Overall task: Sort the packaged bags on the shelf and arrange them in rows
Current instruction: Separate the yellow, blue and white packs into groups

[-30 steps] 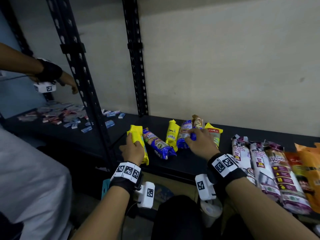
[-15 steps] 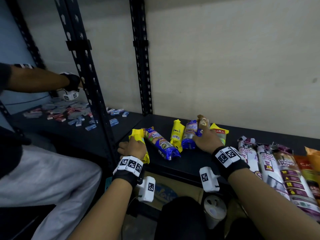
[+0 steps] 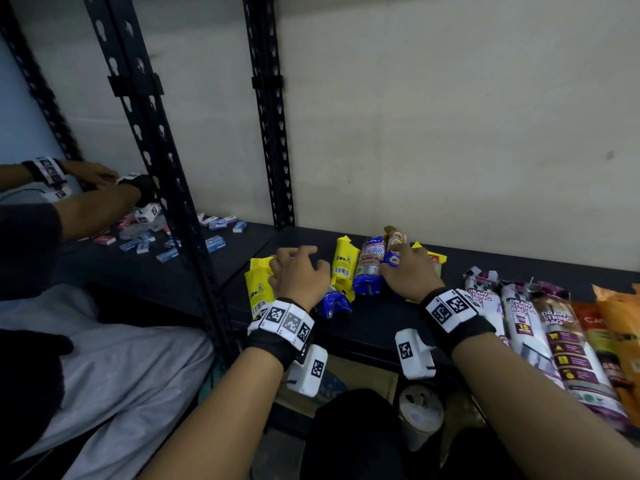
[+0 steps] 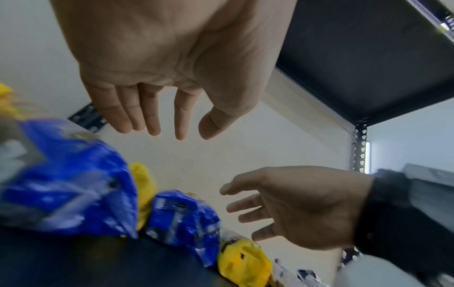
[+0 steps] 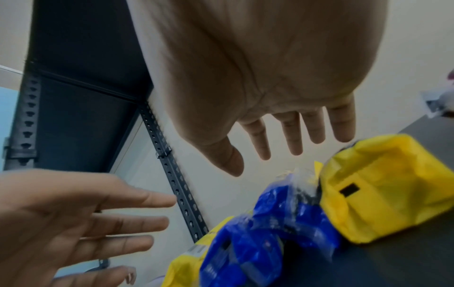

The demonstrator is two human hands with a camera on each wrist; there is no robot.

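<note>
On the black shelf [image 3: 381, 323] lie small packs in a loose group: a yellow one [image 3: 258, 289] at the left, a blue one [image 3: 334, 303], a second yellow one [image 3: 344, 265], another blue one [image 3: 370, 268] and a brown one [image 3: 394, 239]. My left hand [image 3: 299, 263] hovers over the leftmost blue pack with relaxed fingers and holds nothing, as the left wrist view confirms for this left hand [image 4: 169, 126]. My right hand [image 3: 408, 268] is spread above the blue and brown packs; in the right wrist view that right hand [image 5: 270, 153] is empty.
Long drawstring-bag packs [image 3: 519, 317] and orange packs [image 3: 620, 317] lie in a row at the right. Black uprights [image 3: 173, 202] split off the neighbouring shelf, where another person's hands [image 3: 104, 181] work over small boxes [image 3: 166, 244]. The wall is close behind.
My left hand let go of the left yellow pack and moved right over the blue one. My right hand's fingers lifted and spread. The other person's arms shifted over the boxes.
</note>
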